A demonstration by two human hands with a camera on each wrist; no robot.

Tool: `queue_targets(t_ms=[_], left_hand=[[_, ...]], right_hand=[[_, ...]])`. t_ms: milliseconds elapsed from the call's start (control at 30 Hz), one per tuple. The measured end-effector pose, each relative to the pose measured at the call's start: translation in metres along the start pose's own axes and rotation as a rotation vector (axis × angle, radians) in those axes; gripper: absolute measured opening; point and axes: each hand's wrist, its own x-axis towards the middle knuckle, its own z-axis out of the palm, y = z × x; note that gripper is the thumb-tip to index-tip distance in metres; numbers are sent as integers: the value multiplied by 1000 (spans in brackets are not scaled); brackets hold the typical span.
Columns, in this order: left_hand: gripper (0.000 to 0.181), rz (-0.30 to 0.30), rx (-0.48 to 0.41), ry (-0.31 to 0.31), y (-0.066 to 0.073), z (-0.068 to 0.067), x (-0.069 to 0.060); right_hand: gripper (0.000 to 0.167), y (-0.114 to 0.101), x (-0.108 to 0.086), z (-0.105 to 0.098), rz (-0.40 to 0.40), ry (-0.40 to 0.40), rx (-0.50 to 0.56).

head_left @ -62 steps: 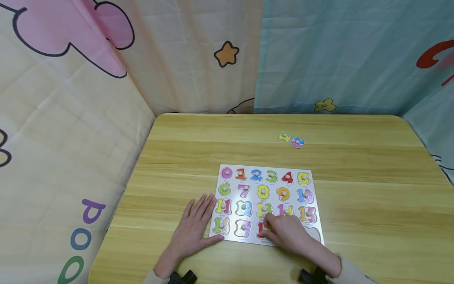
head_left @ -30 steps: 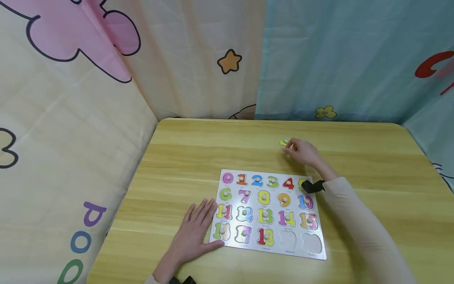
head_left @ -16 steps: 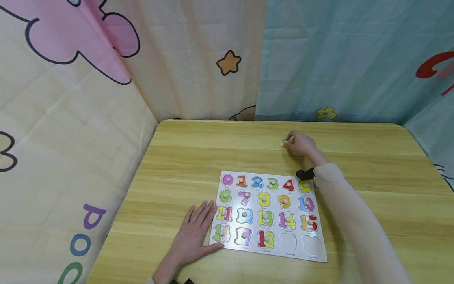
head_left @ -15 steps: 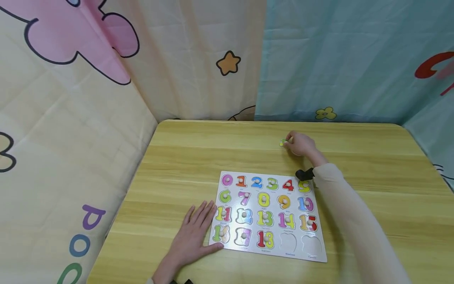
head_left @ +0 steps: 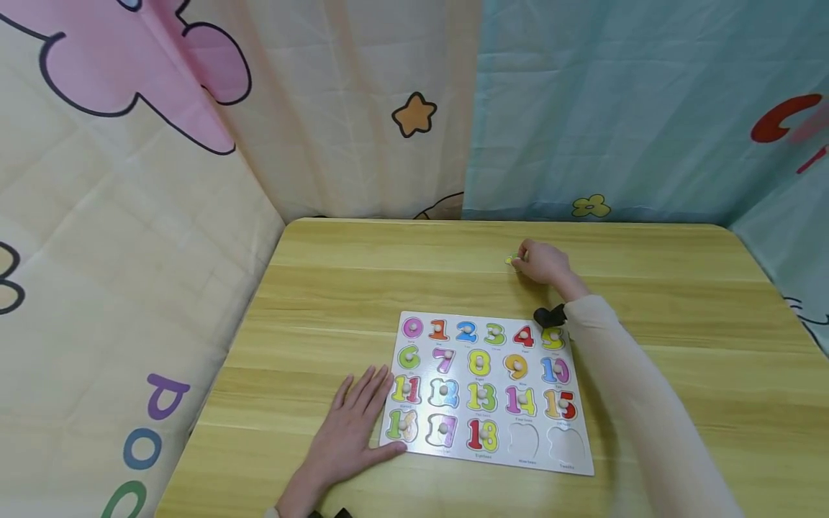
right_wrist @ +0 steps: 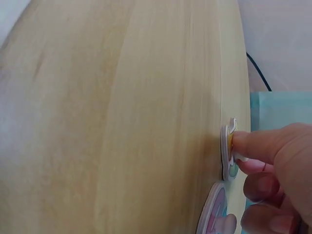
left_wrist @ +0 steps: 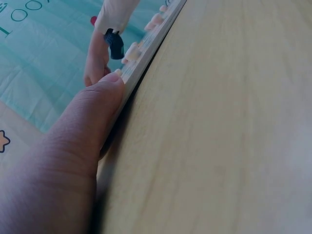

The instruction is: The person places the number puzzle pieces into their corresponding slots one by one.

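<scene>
A white number puzzle board (head_left: pixel 468 370) lies on the table, with knobbed number pieces in most of its recesses. Two recesses at its lower right are bare. My left hand (head_left: pixel 346 432) rests spread beside the board's left edge, its thumb (left_wrist: pixel 105 92) on the near corner. Far back on the table, my right hand (head_left: pixel 542 262) pinches the knob of a yellow and green puzzle piece (right_wrist: pixel 225 151), partly hidden by the fingers. A second puzzle piece (right_wrist: pixel 214 210), purple and blue with a round knob, lies beside it; my right hand hides it in the head view.
The wooden table (head_left: pixel 363 273) reaches back to patterned curtains (head_left: pixel 583 108) behind and on both sides. A black wrist camera (head_left: pixel 550 316) on my right arm hangs over the board's far right corner. A thin dark cable (right_wrist: pixel 258 72) shows past the table edge.
My right hand has gone from the red and yellow 18 on the board to the loose pieces at the back, and has taken the yellow and green piece's knob. My left hand stays put.
</scene>
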Motion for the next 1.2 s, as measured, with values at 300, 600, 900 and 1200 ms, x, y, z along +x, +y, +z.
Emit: queue_targets(t_ms=[300,600,900,1200], left_hand=[[102,-8,0,1,1,0,-1],[102,3,3,0,1,1,-1],[102,12,15,2,0,-1,1],[103,3,17,-1,-1,0,0]], right_hand=[[34,-14,-19,-4,-49,51,120],[26,-35,-100,0,-202,27,162],[21,-36,-191,32,-310,-77,129],[25,-42,-246,50,-397,-107,61]])
